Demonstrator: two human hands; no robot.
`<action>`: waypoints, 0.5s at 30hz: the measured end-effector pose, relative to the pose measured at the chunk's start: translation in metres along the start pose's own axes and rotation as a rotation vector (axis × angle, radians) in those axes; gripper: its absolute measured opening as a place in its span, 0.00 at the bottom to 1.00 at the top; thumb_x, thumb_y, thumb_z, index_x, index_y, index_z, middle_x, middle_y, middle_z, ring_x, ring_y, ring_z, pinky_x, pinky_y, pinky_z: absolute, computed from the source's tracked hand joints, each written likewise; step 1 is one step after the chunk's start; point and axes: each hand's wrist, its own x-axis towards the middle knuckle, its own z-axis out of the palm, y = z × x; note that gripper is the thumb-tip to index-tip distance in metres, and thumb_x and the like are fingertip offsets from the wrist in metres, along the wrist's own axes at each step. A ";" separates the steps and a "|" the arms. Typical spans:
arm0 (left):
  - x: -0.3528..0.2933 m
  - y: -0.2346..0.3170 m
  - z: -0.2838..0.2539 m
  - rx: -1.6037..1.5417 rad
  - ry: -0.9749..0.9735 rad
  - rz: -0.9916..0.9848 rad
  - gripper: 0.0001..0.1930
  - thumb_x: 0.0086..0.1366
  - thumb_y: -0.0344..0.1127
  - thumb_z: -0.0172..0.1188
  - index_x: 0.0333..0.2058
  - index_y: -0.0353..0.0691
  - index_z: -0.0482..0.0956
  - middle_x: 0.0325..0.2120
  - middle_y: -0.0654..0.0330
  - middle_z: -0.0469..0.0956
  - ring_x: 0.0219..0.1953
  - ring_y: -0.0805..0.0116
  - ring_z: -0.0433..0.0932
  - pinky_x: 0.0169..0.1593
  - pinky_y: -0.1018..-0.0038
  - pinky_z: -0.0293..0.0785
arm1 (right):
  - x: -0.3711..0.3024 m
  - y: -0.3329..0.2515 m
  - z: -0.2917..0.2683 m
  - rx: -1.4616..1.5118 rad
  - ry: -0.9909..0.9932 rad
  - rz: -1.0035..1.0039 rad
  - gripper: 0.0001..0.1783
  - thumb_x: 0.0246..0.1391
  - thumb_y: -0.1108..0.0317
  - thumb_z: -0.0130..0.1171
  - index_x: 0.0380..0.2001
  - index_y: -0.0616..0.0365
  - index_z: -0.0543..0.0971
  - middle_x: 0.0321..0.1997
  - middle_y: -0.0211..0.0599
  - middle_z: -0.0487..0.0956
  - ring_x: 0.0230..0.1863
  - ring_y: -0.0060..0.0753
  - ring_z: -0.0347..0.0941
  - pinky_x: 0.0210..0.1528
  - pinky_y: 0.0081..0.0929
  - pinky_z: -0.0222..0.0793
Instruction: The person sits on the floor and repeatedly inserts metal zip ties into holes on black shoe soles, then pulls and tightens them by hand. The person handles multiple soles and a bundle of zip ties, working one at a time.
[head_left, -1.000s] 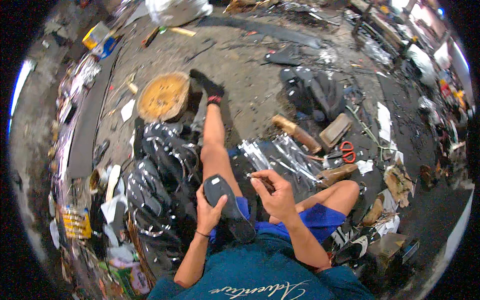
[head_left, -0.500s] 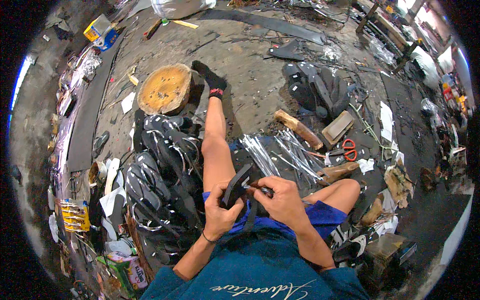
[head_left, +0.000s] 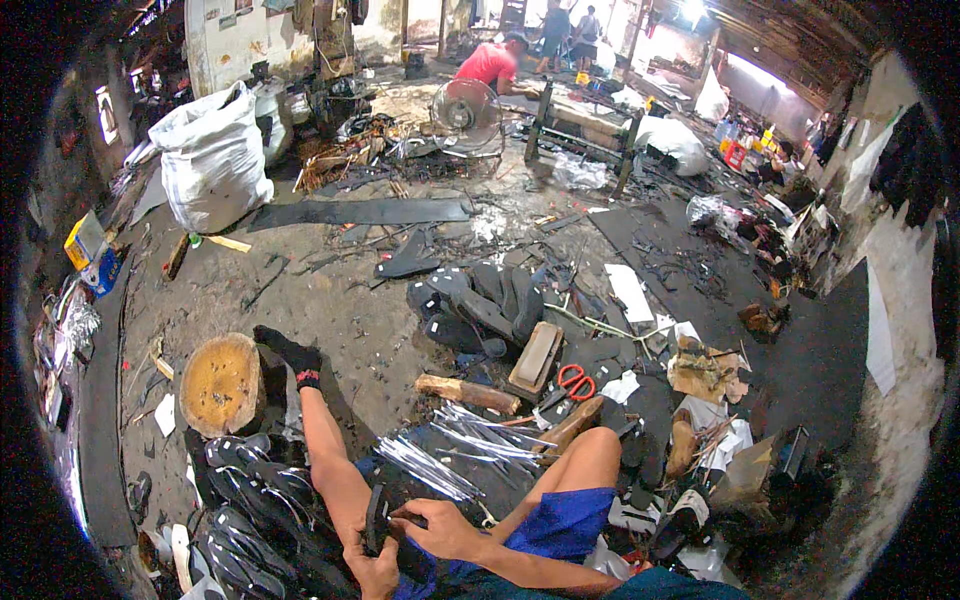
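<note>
My left hand (head_left: 375,572) is closed around a black sandal sole (head_left: 376,515), which stands on edge above my lap. My right hand (head_left: 445,532) is closed in a pinch right beside the sole; a small dark thing shows at its fingers, too hidden to name. Just beyond my hands lie bundles of thin white strips (head_left: 430,466). Left of my outstretched leg is a heap of black sandals (head_left: 245,545) with pale straps. Farther off, more dark soles (head_left: 480,305) lie piled on the floor.
A round wooden stump (head_left: 222,385) stands by my foot. Red-handled scissors (head_left: 577,383), a rectangular block (head_left: 537,358) and a wooden stick (head_left: 468,393) lie ahead. Beyond are a white sack (head_left: 210,160), a fan (head_left: 466,110) and a person in red (head_left: 487,65).
The view has tilted up and turned right, so the far room now shows and my hands sit lower in the picture. The sole stays in my left hand, with my right hand beside it.
</note>
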 end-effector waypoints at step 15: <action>0.000 -0.017 0.017 -0.188 -0.110 0.140 0.17 0.61 0.24 0.63 0.50 0.37 0.77 0.39 0.61 0.80 0.39 0.73 0.78 0.43 0.77 0.74 | -0.010 0.009 -0.020 -0.252 -0.059 -0.152 0.12 0.55 0.68 0.54 0.40 0.64 0.76 0.35 0.57 0.79 0.40 0.59 0.76 0.44 0.46 0.71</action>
